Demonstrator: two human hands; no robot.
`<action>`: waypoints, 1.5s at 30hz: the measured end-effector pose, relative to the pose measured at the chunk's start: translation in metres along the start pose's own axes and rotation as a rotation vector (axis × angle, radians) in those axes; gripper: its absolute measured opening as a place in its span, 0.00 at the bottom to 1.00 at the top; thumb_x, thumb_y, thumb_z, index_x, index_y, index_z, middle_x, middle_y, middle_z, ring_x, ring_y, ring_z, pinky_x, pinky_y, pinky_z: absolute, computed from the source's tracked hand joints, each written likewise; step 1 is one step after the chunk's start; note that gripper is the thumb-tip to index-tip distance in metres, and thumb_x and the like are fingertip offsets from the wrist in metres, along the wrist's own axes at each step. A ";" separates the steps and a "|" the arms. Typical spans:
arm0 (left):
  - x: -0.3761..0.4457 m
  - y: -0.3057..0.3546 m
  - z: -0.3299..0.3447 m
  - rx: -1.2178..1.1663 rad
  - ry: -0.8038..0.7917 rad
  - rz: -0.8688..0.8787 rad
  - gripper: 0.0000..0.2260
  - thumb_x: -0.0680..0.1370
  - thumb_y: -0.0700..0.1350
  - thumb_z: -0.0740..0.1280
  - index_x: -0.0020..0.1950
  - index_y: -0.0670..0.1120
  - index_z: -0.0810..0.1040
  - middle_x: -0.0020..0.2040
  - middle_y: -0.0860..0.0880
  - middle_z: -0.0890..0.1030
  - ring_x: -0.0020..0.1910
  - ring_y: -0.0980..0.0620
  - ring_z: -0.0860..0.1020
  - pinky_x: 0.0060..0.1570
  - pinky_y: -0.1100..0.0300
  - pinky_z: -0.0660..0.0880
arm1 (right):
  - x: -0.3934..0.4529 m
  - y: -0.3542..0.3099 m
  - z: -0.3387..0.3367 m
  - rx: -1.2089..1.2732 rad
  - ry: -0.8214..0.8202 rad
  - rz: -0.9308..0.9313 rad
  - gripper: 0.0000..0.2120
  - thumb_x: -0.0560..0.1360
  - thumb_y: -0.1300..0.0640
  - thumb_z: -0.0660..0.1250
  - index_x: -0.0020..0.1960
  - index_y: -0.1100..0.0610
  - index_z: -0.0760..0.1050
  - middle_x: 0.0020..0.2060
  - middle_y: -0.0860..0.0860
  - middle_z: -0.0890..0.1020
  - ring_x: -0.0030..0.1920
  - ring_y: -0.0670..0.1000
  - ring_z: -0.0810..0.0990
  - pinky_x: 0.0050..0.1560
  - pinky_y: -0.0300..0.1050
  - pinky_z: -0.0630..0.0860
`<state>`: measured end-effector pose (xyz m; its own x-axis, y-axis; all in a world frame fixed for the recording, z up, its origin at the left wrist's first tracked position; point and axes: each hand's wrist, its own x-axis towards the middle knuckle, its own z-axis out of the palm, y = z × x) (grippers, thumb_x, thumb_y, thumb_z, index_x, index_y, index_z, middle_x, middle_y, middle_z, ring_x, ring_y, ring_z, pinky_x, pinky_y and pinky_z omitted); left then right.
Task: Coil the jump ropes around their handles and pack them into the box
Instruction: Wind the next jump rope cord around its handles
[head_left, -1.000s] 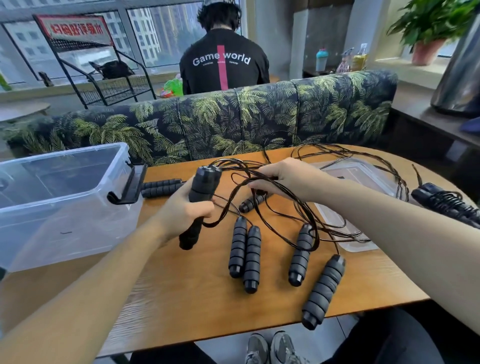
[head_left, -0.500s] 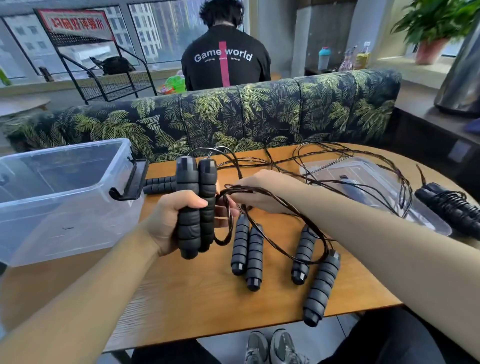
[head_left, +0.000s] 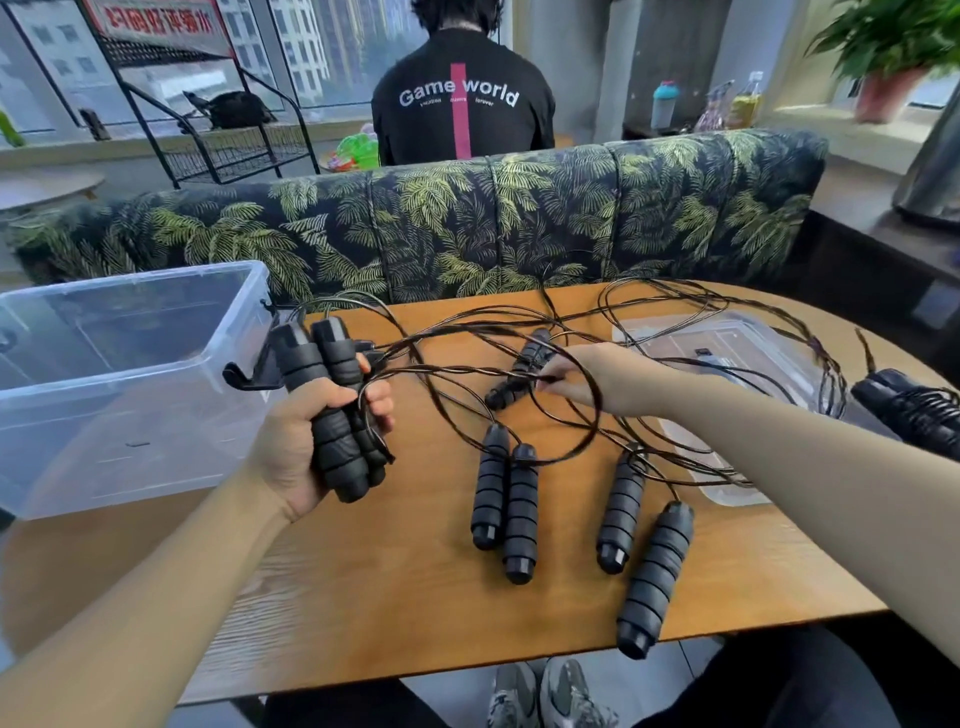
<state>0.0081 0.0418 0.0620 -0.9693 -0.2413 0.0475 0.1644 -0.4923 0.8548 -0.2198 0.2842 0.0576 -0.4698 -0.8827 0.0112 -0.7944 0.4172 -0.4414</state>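
Wooden table (head_left: 363, 597): near edge rounded; left part hidden behind the box, right end cut off by the picture's border. Bare wood lay open in front of the handles, toward the near edge.

Clear plastic box (head_left: 130, 384): stood at the table's left, cut off at the left border; its black latch partly hidden behind the held handles.

Clear lid (head_left: 737, 358): lay flat at right, crossed by cords, its near part hidden by the right forearm.

Tangled cords (head_left: 519, 374): looped over the table's middle; which cord joined which handle could not be told.

Loose handles: one pair (head_left: 504, 506) side by side, another pair (head_left: 641, 545) just right of it, a further pair (head_left: 519, 369) partly hidden under cords.

Coiled rope bundle (head_left: 914, 410): at far right, cut off by the border.

Left hand (head_left: 306, 441): wrapped round two upright handles (head_left: 332, 405), beside the box.

Right hand (head_left: 587, 379): well apart from the left, pinching a cord; fingertips blurred.
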 end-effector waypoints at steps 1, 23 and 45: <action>-0.001 0.000 -0.003 0.011 0.047 0.010 0.11 0.70 0.38 0.62 0.52 0.46 0.73 0.40 0.47 0.73 0.40 0.50 0.73 0.49 0.55 0.76 | 0.001 -0.003 -0.005 0.006 0.054 0.009 0.11 0.81 0.47 0.65 0.60 0.47 0.81 0.51 0.41 0.83 0.53 0.44 0.78 0.57 0.31 0.71; -0.008 0.009 0.003 1.042 0.407 0.012 0.12 0.70 0.42 0.73 0.50 0.43 0.74 0.42 0.44 0.75 0.40 0.44 0.73 0.42 0.54 0.69 | -0.005 0.003 -0.039 -0.021 0.311 0.223 0.14 0.84 0.52 0.58 0.66 0.46 0.78 0.46 0.43 0.83 0.29 0.41 0.76 0.28 0.32 0.67; -0.051 0.024 0.040 1.249 0.087 -0.071 0.18 0.66 0.54 0.75 0.54 0.61 0.77 0.46 0.50 0.84 0.45 0.50 0.82 0.50 0.55 0.78 | -0.009 -0.121 -0.032 0.150 0.139 -0.147 0.11 0.79 0.44 0.68 0.43 0.50 0.78 0.32 0.43 0.79 0.29 0.42 0.72 0.32 0.39 0.69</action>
<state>0.0543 0.0760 0.1011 -0.9458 -0.3246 -0.0121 -0.2191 0.6101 0.7614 -0.1319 0.2482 0.1397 -0.4100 -0.8890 0.2038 -0.7971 0.2406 -0.5538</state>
